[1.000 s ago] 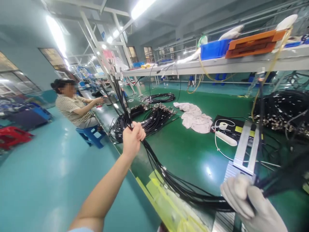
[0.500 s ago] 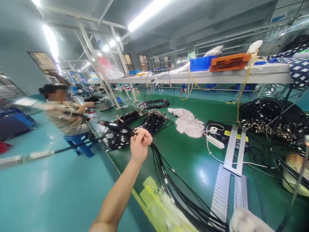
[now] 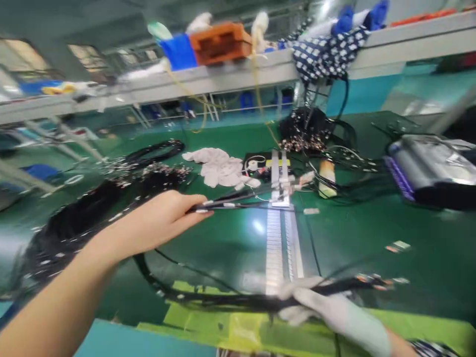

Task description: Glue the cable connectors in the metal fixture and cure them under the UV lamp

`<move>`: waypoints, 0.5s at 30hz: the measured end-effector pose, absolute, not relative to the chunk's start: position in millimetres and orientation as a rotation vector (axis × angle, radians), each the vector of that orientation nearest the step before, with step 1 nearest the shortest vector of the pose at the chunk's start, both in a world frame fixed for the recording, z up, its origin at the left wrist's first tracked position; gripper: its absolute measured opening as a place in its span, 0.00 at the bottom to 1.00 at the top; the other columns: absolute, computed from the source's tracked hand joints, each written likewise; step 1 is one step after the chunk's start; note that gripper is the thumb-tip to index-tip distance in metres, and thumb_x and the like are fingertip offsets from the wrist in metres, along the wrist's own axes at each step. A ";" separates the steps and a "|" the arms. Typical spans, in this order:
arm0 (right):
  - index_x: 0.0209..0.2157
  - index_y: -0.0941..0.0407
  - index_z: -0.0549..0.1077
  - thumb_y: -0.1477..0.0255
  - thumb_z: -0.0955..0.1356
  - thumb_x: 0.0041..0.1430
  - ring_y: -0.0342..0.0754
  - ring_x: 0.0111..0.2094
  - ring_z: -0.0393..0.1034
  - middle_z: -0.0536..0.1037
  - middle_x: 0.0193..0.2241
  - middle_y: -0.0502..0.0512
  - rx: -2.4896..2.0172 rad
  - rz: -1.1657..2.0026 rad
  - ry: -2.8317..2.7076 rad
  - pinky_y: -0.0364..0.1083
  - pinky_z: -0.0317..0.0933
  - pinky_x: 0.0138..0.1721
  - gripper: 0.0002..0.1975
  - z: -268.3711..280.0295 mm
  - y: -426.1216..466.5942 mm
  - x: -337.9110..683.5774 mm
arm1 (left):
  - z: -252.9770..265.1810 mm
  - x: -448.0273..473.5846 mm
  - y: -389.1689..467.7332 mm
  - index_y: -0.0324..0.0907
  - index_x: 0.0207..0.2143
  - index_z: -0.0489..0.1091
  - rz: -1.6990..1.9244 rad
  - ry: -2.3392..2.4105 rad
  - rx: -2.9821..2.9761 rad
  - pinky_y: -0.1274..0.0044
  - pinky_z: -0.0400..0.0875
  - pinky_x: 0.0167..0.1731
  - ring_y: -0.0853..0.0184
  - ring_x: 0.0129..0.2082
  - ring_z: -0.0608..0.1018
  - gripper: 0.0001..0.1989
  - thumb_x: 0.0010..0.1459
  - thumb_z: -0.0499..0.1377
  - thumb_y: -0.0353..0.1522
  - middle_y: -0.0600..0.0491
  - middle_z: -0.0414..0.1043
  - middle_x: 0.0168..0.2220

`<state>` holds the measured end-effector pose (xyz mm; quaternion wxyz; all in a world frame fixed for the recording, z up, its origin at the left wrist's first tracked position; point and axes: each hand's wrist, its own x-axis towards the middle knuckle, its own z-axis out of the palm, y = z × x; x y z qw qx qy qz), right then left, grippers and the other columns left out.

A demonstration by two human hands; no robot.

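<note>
My bare left hand [image 3: 159,218] is closed around one end of a bundle of black cables [image 3: 223,300]; the free ends poke out to the right over a slotted metal fixture [image 3: 274,243]. From that hand the bundle loops down and runs along the front of the bench. There my right hand [image 3: 320,303], in a white glove, grips it, with the fingers wrapped round it and cable ends with small silver and orange tips sticking out beyond. The frame is somewhat smeared by motion.
Heaps of black cables [image 3: 85,208] lie on the green bench at left. White crumpled cloth [image 3: 219,168], a black box [image 3: 256,163], another cable pile [image 3: 308,129] and a grey machine [image 3: 439,163] stand farther back. Yellow-green tape [image 3: 245,329] covers the front edge. Above runs a shelf [image 3: 275,67].
The view has swung right, and the seated person has left it. My left hand has brought its cable end from the far left over the bench, towards the metal fixture. The right hand now shows fully.
</note>
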<state>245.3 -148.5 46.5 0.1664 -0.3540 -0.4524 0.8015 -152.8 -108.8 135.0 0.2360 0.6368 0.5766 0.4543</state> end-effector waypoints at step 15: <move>0.38 0.58 0.75 0.69 0.64 0.65 0.56 0.43 0.68 0.76 0.38 0.62 -1.124 1.252 -2.380 0.56 0.61 0.48 0.10 38.7 -158.1 225.8 | 21.5 -63.5 -14.1 0.45 0.52 0.67 0.332 1.514 2.222 0.63 0.59 0.52 0.52 0.50 0.67 0.26 0.56 0.60 0.48 0.44 0.66 0.50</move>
